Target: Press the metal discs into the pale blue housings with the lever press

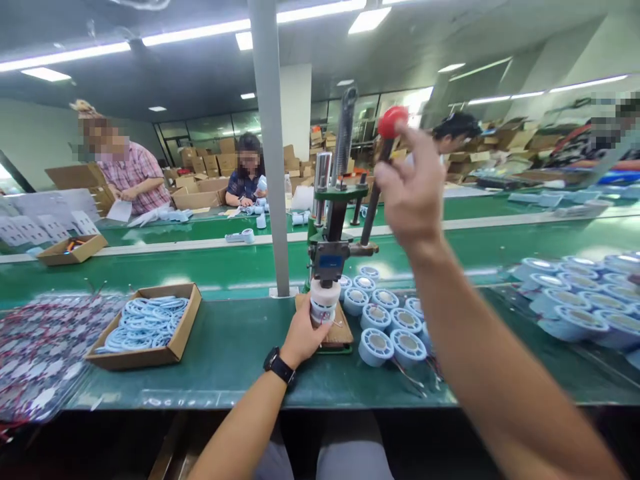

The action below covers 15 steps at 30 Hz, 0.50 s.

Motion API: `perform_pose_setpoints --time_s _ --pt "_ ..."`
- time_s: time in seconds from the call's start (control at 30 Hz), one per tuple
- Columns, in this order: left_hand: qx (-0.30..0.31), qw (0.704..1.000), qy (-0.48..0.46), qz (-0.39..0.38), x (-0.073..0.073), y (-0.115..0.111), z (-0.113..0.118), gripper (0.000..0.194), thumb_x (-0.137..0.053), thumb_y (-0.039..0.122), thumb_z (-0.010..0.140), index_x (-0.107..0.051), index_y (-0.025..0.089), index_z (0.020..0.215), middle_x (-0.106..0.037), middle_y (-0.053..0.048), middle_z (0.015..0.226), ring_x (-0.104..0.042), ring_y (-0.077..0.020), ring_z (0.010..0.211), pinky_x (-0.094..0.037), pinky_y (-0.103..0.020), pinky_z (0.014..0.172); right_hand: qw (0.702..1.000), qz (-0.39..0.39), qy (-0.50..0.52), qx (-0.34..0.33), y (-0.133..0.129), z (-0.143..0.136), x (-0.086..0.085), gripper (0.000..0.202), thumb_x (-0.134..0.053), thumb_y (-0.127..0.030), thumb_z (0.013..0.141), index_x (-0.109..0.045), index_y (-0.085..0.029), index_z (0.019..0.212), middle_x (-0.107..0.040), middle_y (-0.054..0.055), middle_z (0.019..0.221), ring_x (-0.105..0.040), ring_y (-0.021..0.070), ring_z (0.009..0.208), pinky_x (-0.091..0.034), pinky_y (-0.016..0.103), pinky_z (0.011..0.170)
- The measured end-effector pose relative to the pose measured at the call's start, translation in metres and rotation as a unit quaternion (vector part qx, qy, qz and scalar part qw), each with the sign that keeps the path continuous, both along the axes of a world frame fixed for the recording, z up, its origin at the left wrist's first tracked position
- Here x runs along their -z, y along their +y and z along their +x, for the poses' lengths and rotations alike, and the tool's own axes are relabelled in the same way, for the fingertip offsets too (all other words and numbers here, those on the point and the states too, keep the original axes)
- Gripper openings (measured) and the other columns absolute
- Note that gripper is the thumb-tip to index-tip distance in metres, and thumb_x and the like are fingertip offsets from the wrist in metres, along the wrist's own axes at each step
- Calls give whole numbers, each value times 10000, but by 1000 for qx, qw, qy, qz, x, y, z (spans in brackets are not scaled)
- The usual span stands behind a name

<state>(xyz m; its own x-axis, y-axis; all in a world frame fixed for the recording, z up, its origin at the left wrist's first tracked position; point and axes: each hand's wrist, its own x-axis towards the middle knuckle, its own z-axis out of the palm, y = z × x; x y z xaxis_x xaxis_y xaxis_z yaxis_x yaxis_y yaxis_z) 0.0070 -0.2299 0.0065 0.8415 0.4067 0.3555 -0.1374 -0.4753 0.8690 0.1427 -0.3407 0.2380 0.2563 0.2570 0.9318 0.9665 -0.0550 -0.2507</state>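
Observation:
A hand-lever press (pixel 330 259) with a green frame stands in front of me. Beneath its white pressing pad, a light-blue round fan-like housing (pixel 323 313) with thin wires sits on a wooden base (pixel 345 331). My left hand (pixel 303 333), wearing a black watch, is closed around the housing's lower part. Up at the right, my right hand (pixel 415 180) is on the press lever (pixel 371 210), a finger touching its red knob (pixel 393 122); motion slightly blurs it. Several similar light-blue housings (pixel 376 345) stand right of the press.
A cardboard box (pixel 183 330) holds light-blue rings. Left of it lie wired parts (pixel 37 353). More housings (pixel 575 320) cover the right side. A grey post (pixel 273 147) rises behind the bench (pixel 235 373). Several people work beyond the green conveyor (pixel 220 267).

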Motion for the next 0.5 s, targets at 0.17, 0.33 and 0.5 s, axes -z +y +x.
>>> perform_pose_setpoints --time_s 0.17,0.33,0.5 --pt "22 1000 -14 -10 5 5 2 606 -577 172 802 -452 128 1393 -620 -132 1305 -606 -248 1174 -449 -400 1060 977 97 184 37 14 -56 177 641 -532 -329 920 -281 -139 1478 -423 177 1419 -482 262 1301 -433 461 1105" --pt "49 992 -44 -103 13 14 4 673 -451 164 787 -416 143 1459 -498 -90 1482 -462 -226 1371 -326 -392 1180 922 -8 386 -20 35 -76 253 839 -607 -286 824 -170 -144 1525 -570 144 1273 -598 238 1157 -513 396 1009" --pt "23 979 -61 -192 20 19 6 696 -446 225 825 -344 129 1507 -448 -105 1523 -421 -214 1411 -297 -378 1206 920 40 388 22 39 -81 246 719 -591 -299 847 -279 -158 1478 -480 153 1389 -498 254 1296 -429 435 1107"
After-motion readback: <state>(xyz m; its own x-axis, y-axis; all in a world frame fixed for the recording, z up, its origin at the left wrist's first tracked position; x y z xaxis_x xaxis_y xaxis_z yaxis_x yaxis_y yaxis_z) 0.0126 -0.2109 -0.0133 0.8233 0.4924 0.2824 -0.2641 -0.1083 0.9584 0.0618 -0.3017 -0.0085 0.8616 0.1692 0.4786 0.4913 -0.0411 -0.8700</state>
